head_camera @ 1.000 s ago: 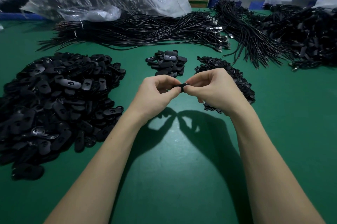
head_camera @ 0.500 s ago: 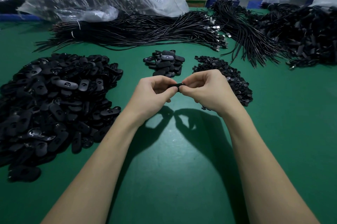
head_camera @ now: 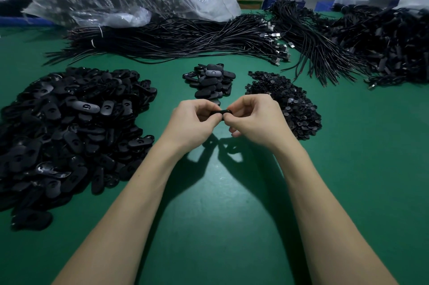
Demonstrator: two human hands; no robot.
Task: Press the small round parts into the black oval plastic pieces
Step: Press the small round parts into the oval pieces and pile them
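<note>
Two hands meet above the green tabletop (head_camera: 220,226): the left hand (head_camera: 192,122) and right hand (head_camera: 253,120) are pinched on one black oval piece (head_camera: 220,112) between them. Should the hidden round part be tilted, it could be pressed in crooked or dropped.

No lettering, label, brand, number or sign can be read anywhere before me.
</note>
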